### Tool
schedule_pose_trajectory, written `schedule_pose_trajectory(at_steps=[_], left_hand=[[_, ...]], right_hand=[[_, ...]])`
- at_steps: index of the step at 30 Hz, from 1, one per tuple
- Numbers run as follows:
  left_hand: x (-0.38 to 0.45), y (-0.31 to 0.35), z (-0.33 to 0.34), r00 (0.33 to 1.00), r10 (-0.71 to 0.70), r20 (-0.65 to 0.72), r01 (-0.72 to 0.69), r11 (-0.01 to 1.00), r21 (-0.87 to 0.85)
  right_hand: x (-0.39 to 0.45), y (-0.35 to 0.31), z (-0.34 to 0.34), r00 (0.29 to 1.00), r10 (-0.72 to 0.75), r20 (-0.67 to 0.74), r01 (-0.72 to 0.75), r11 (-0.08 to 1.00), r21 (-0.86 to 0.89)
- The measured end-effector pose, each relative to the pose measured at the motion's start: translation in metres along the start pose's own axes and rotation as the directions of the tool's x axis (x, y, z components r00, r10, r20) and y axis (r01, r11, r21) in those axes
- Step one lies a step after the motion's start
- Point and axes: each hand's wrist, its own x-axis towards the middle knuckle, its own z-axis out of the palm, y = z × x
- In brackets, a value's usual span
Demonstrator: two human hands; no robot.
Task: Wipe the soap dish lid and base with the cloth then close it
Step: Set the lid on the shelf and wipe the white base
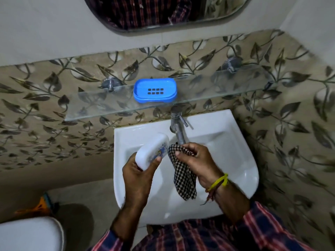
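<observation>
The blue soap dish base (155, 90), with drain slots in its floor, sits open on the glass shelf (94, 105). My left hand (137, 176) grips the white soap dish lid (154, 150) over the sink, tilted, with a printed label facing the cloth. My right hand (197, 162) pinches a black-and-white checked cloth (183, 178) just right of the lid; the cloth hangs down below my fingers. The cloth's upper edge is close to the lid's right end.
A white wash basin (235, 160) lies under both hands, with a chrome tap (178, 125) right behind the cloth. A mirror (163, 13) hangs above the shelf. A white toilet (30, 234) stands at the lower left. Leaf-patterned tiles cover the walls.
</observation>
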Motion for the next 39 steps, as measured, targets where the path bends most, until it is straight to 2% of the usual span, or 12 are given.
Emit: schedule_pose_trajectory(at_steps=[7, 11, 15, 17, 19, 22, 24, 28, 31, 34, 35, 39], left_hand=[[0.009, 0.0, -0.009, 1.0, -0.017, -0.006, 0.017, 0.998, 0.058], [0.01, 0.0, -0.027, 0.998, -0.036, -0.06, 0.041, 0.996, 0.082], [0.008, 0.0, -0.052, 0.987, -0.072, -0.142, 0.081, 0.995, 0.062], [0.008, 0.001, -0.066, 0.977, -0.081, -0.195, 0.089, 0.996, 0.031], [0.011, 0.001, -0.081, 0.966, -0.086, -0.243, 0.085, 0.996, -0.011], [0.018, -0.001, -0.101, 0.945, -0.071, -0.318, 0.06, 0.997, -0.045], [0.026, -0.002, -0.111, 0.936, -0.062, -0.346, 0.042, 0.997, -0.067], [0.048, 0.006, -0.123, 0.934, -0.019, -0.356, -0.003, 0.998, -0.062], [0.064, 0.008, -0.125, 0.938, -0.011, -0.345, -0.011, 0.998, -0.063], [0.069, 0.003, -0.122, 0.947, -0.044, -0.317, 0.018, 0.996, -0.085], [0.069, 0.001, -0.12, 0.95, -0.058, -0.306, 0.032, 0.996, -0.088], [0.07, -0.004, -0.109, 0.955, -0.097, -0.279, 0.073, 0.993, -0.093]], right_hand=[[0.0, 0.012, -0.024, 0.984, -0.128, -0.125, 0.079, 0.938, -0.338], [0.0, 0.005, -0.017, 0.955, -0.277, -0.103, 0.141, 0.736, -0.662], [0.007, -0.003, 0.004, 0.953, -0.299, -0.05, 0.136, 0.57, -0.81], [0.017, -0.004, 0.022, 0.971, -0.237, -0.029, 0.122, 0.593, -0.796], [0.03, -0.003, 0.048, 0.986, -0.169, -0.009, 0.116, 0.715, -0.69], [0.054, 0.004, 0.092, 0.999, -0.017, 0.028, 0.027, 0.904, -0.427], [0.072, 0.002, 0.12, 0.99, 0.087, 0.113, -0.06, 0.972, -0.226], [0.11, -0.016, 0.162, 0.969, 0.018, 0.248, -0.019, 1.0, 0.002], [0.145, -0.015, 0.173, 0.987, -0.009, 0.16, 0.023, 0.996, -0.082], [0.17, 0.008, 0.165, 0.997, 0.047, -0.064, -0.074, 0.85, -0.522], [0.171, 0.017, 0.162, 0.993, 0.03, -0.111, -0.089, 0.808, -0.582], [0.165, 0.031, 0.165, 0.983, 0.014, -0.184, -0.118, 0.816, -0.565]])
